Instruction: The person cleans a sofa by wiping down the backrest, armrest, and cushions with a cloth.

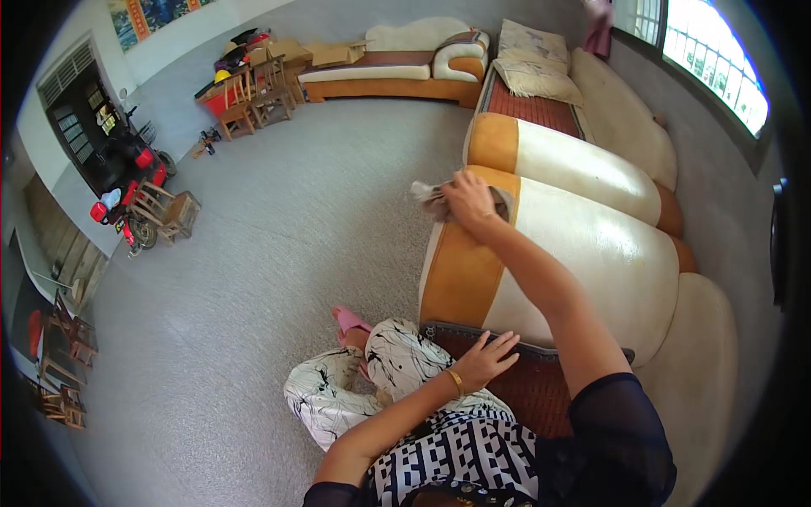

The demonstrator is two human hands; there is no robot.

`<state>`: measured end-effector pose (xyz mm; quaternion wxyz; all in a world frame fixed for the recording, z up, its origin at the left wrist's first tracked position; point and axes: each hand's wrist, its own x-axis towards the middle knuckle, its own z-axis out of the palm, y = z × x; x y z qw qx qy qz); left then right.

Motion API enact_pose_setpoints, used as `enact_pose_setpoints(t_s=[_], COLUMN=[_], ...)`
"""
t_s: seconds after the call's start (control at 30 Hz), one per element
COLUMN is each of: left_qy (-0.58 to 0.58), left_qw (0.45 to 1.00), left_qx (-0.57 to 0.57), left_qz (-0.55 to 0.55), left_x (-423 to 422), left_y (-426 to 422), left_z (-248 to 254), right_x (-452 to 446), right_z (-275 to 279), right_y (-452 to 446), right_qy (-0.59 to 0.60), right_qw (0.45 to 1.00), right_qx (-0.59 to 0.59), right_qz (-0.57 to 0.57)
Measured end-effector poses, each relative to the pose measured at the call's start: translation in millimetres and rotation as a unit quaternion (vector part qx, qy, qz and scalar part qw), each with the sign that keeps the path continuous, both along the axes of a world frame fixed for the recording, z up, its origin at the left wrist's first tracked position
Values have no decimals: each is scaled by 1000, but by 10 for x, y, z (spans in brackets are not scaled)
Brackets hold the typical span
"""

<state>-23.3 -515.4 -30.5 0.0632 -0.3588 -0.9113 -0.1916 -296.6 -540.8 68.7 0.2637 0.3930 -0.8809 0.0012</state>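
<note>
My right hand [470, 199] presses a crumpled grey-brown cloth [434, 203] onto the orange front end of a sofa armrest [583, 245], whose upper surface is cream. Part of the cloth hangs past the armrest's edge. Lower down, my left hand [488, 358] lies with its fingers spread near the dark edge of the reddish-brown seat mat [532, 397], holding nothing. A gold-coloured bracelet is on the left wrist.
Another cream and orange armrest [583, 160] adjoins this one. Behind it are cushions [532, 63] and a second sofa [380, 72]. Wooden chairs [270, 89], a red motorbike [135, 211] and grey floor [253, 253] lie to the left.
</note>
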Motion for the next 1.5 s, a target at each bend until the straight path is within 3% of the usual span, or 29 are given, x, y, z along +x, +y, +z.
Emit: enact_pose_setpoints(t_s=[0.1, 0.17, 0.33, 0.47, 0.5, 0.53, 0.57, 0.63, 0.67, 0.7, 0.77, 0.87, 0.9, 0.93, 0.97, 1.1, 1.33, 1.5], left_qy=[42, 144, 185, 194, 181, 180, 178, 172, 160, 147, 153, 155, 157, 158, 150, 156, 150, 152], left_qw=[998, 982, 967, 953, 949, 949, 944, 940, 941, 942, 940, 938, 936, 935, 938, 935, 936, 937], left_qx=[42, 71, 64, 21, 14, 17, 15, 16, 1, -14, -14, -17, -22, -20, -16, -3, 4, 8], left_qz=[30, 97, 162, 232, 259, 258, 278, 295, 299, 302, 304, 310, 315, 318, 312, 317, 318, 314], left_x=[-244, -443, -1001, -1338, -1383, -1427, -1477, -1504, -1486, -1474, -1476, -1484, -1490, -1492, -1489, -1484, -1468, -1488], left_y=[-219, -356, -583, -639, -636, -636, -636, -611, -608, -602, -599, -588, -582, -576, -568, -563, -572, -582], left_z=[146, 275, 657, 790, 795, 753, 679, 570, 523, 487, 489, 476, 465, 461, 460, 463, 511, 506], right_x=[-399, -567, -521, -313, -9, -96, -24, 92, 48, 65, 189, 57, 42, -28, -142, -458, -798, -733], right_z=[58, 74, 220, 71, 298, -16, -127, -300, -378, -352, -153, -33, 159, 152, 26, 81, 27, -19], right_y=[572, 1177, 2762, 4002, 4058, 4465, 4643, 4918, 5035, 5034, 4653, 4298, 4000, 3860, 3827, 3109, 1407, 437], right_qy=[-41, -65, -148, -109, -123, -73, -71, 59, 161, 161, -38, -70, -168, -154, -103, -74, -110, -96], right_qw=[994, 982, 903, 850, 852, 804, 803, 799, 854, 853, 836, 840, 788, 802, 853, 912, 962, 980], right_qx=[-44, -44, -81, -116, -70, -165, -161, -47, -126, -120, -52, -106, -132, -98, -106, -58, -49, -119], right_qz=[-87, -169, -394, -502, -505, -567, -569, -596, -479, -481, -545, -528, -578, -569, -501, -399, -246, -127])
